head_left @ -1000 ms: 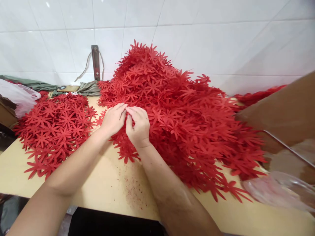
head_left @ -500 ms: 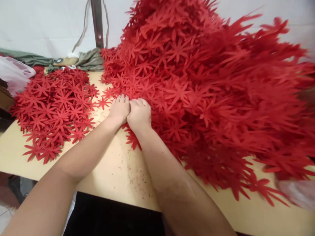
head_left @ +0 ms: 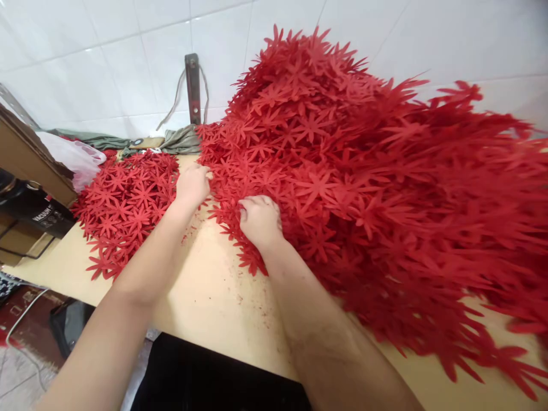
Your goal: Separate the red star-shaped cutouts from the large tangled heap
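Contact between the left hand (head_left: 193, 186) and the right hand (head_left: 261, 220) is broken in the head view, the only one I have from this end: half a second ago they met side by side, and now a gap separates them. The left has shifted toward the space between the two piles, its fingers half curled; the right sits back up over the near left edge of the big heap (head_left: 308, 171) of red flower-shaped cutouts, fingers bent downward. I cannot tell whether either has hold of a cutout, since the knuckles hide the grips. To me the split suggests each hand now deals with its own bit of that edge. The smaller pile (head_left: 132, 197) lies just left of the left hand, on the pale table (head_left: 201, 279). My picture has swung too, so a black bottle (head_left: 40, 208) now shows at the left, cropped by the frame, with only part of its lettering readable. Blur smears the right flank of the heap, which runs out of sight, and I cannot judge how deep its layers go. What the dark patch (head_left: 209, 377) along the bottom edge is, I cannot make out
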Motion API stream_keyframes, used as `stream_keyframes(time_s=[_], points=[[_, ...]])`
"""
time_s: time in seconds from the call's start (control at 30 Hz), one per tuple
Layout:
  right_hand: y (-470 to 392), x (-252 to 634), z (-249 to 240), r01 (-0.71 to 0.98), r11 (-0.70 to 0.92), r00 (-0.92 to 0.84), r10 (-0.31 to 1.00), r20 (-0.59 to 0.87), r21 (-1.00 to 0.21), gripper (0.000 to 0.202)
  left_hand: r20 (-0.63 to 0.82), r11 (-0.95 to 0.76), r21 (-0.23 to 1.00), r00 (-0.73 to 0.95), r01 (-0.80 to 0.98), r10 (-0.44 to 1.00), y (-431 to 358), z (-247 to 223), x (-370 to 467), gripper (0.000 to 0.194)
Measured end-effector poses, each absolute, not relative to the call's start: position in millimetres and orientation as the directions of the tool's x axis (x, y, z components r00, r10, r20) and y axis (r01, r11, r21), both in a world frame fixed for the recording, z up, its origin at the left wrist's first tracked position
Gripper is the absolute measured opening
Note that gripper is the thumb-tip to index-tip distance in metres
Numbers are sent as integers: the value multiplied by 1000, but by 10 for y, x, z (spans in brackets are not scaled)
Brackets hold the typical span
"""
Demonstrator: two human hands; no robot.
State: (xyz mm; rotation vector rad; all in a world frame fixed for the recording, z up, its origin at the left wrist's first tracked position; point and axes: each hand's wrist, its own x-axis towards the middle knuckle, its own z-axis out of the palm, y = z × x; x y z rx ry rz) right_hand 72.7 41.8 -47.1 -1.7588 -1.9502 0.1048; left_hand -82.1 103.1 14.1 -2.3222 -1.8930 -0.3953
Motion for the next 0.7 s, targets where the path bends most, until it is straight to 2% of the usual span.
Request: stream_keyframes(time_s=[0.13, 0.3, 0.5, 0.6, 0.7], points=[[427, 712, -491, 913, 157, -28, 945, 327, -376, 37, 150, -128, -54, 135, 990, 979, 1299, 81, -982, 46], [449, 729, -521, 897, 168, -20, 940, 342, -409, 35, -15, -186, -120, 186, 975, 982, 1511, 3, -1078, 41], [431, 712, -490, 896, 137, -3, 953, 303, -422, 37, -51, -275, -173, 270, 946, 961, 1525, 102, -1197, 42], [433, 711, -496, 893, 151, -10, 948, 317, -425, 36, -58, -244, -200, 238, 949, 970, 1556, 155, -1282, 50], [441, 716, -515, 889, 151, -6, 948, 320, -433, 37, -126, -223, -234, 198, 946, 972, 1597, 171, -1344, 52]])
